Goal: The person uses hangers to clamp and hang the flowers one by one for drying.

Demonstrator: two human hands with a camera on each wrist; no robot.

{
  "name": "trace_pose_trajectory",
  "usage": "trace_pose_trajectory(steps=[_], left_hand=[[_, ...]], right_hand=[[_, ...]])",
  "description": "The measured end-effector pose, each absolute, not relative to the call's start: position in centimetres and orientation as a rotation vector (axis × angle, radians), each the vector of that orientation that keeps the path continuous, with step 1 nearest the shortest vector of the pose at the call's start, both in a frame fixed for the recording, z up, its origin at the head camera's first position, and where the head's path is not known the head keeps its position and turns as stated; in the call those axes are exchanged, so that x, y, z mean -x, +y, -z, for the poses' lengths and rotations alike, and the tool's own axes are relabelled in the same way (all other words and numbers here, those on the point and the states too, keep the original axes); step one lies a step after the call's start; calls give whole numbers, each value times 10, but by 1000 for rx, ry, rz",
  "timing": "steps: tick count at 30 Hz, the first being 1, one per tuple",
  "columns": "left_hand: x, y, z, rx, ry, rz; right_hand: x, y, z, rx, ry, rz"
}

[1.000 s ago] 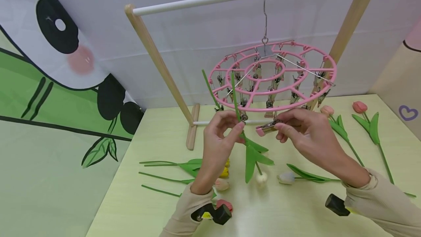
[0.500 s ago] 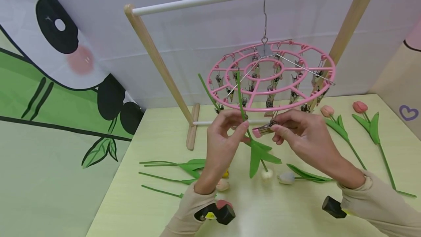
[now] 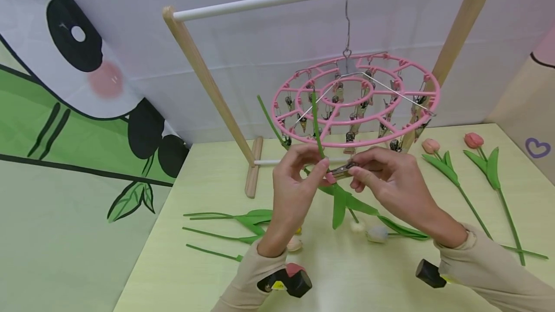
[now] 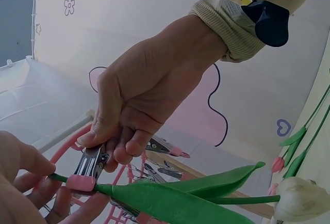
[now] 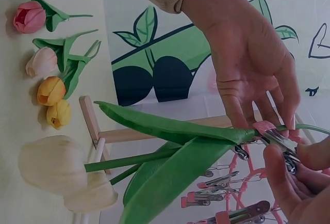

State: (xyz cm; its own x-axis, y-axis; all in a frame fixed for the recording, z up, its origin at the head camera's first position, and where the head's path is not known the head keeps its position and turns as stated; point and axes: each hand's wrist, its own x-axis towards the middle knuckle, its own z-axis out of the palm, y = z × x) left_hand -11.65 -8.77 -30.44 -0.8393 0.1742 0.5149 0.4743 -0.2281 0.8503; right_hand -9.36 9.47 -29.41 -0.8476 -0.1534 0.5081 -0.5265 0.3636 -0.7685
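My left hand (image 3: pixel 295 182) pinches the green stem of a white artificial tulip (image 4: pixel 301 199), its bloom hanging downward. In my right hand (image 3: pixel 394 182), thumb and fingers squeeze the handles of a metal clip (image 4: pixel 93 162) with pink tips. The clip's pink end lies across the stem just above the leaves (image 5: pixel 170 126), right by the left fingertips. Several similar clips hang from the round pink drying rack (image 3: pixel 351 144) above both hands. Another green stem (image 3: pixel 270 119) sticks up at the rack's left edge, and a second white bloom (image 5: pixel 93 195) shows behind the first.
A white rail (image 3: pixel 269 0) on wooden posts carries the rack's hook. On the table (image 3: pixel 217 283), yellow, pale pink and red tulips (image 5: pixel 30 17) lie left. A whitish tulip (image 3: pixel 377 234) lies mid-table, and two pink tulips (image 3: pixel 473 140) lie right.
My right hand has moved left, bringing the clip from beside the stem onto it. The held tulip's bloom and leaves have swung right, and the rack has shifted slightly left.
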Motion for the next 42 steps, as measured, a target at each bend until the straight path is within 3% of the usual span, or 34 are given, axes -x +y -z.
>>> trace_pose_trajectory(steps=[42], left_hand=[[130, -113, 319, 572, -1874, 2160]], right_hand=[[71, 118, 275, -751, -2316, -1043]])
